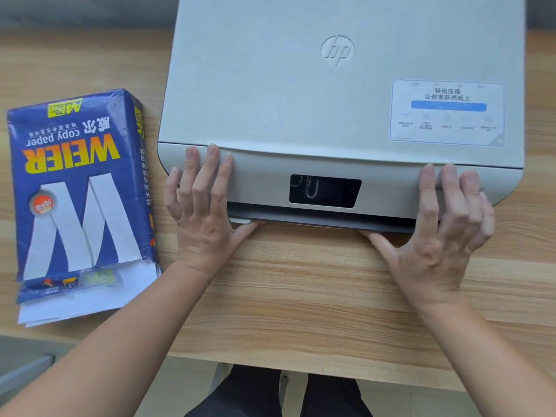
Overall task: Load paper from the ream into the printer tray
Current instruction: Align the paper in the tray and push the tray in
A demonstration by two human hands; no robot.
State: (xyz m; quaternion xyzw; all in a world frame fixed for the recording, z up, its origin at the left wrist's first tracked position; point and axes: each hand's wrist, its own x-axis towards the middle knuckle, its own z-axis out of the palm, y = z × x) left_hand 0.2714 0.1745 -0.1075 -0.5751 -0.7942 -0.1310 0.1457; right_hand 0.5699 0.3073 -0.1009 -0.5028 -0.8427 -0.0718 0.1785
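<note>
I see a light wood-grain desk [301, 296] filling most of the frame under even, soft light. Along the top edge runs a grey wall [75, 10], blurred. Below the desk's near edge, pale floor [180, 386] shows at the bottom of the frame.

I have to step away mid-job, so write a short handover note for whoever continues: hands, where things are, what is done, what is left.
Left hand: fingers spread on the front left of the pale grey HP printer, thumb hooked under its front edge; holds nothing.
Right hand: the same on the front right, thumb underneath.
The dark grey paper tray looks closed or barely out.
The blue Weier copy paper ream lies left of the printer on the wooden table, wrapper torn open at the near end, white sheets showing.
Done: ream opened.
Left: pull the tray out, take sheets, load them, close it.
</note>
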